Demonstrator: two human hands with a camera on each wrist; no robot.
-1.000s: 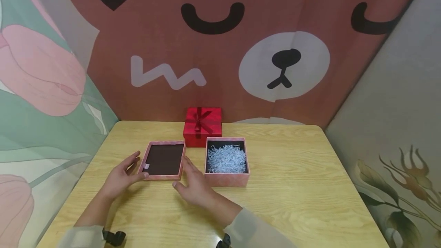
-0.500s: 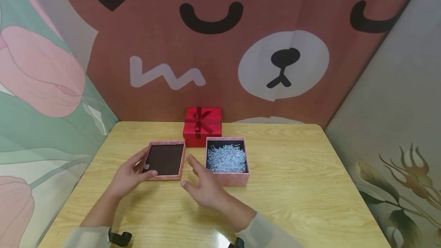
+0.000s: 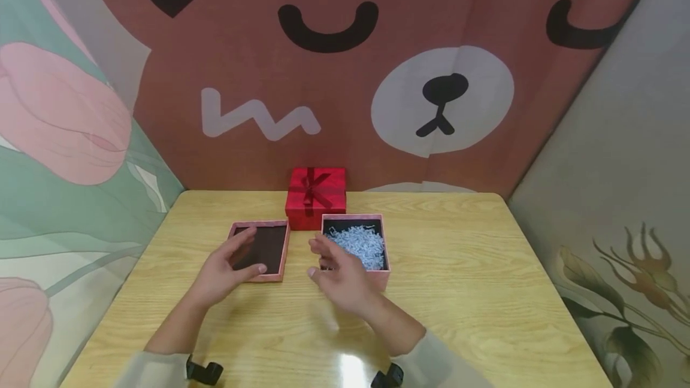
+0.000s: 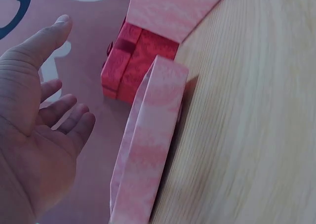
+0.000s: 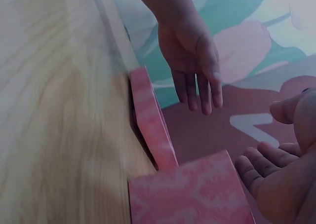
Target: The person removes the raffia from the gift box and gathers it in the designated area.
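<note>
A pink box lid (image 3: 274,256) lies upturned on the table, its dark inside showing. My left hand (image 3: 220,273) hovers over the lid's front left part with fingers loosely spread; the left wrist view shows this hand (image 4: 44,130) apart from the lid (image 4: 150,140). To the lid's right stands the matching pink box (image 3: 381,280), uncovered and filled with pale blue shredded paper (image 3: 362,244). My right hand (image 3: 347,280) hangs before that box's left side, hiding part of it. In the right wrist view both palms face up or inward, holding nothing.
Behind the lid and the pink box stands a closed red gift box (image 3: 315,196) with a dark red ribbon bow. The wooden table (image 3: 447,292) meets a brown bear-print curtain (image 3: 339,76) at the back, with patterned walls on both sides.
Both hands have shifted right: the left from the lid's left edge to above it, the right from the lid's right edge to before the pink box. Lid and boxes stay put.
</note>
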